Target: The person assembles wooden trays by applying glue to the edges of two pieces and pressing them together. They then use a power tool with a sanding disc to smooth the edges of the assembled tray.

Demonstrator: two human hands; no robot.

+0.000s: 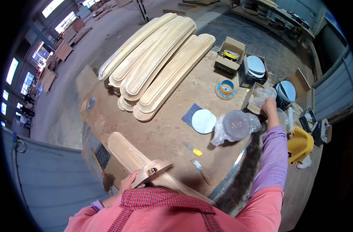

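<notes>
My left hand (129, 181) is closed on the edge of a small flat tan board (147, 176) carrying a brown blob. Under that board, a long wooden slat with a rounded end (126, 149) lies slantwise close to my body. To the right, my right hand (269, 106) reaches to an open cardboard box, its fingers at a clear plastic bag (263, 96); the fingertips are partly hidden. Nearer me stands a round container wrapped in clear plastic (236, 125). Beside it a white round disc (204, 121) overlaps a dark blue square sheet (190, 114).
Stacked rounded wooden slats (157, 58) fill the far left of the table. A yellow-handled knife (193, 149) and a putty knife (202, 172) lie in front. Tape rolls (226, 89), boxes of discs (255, 66) and a yellow plastic container (301, 144) stand right.
</notes>
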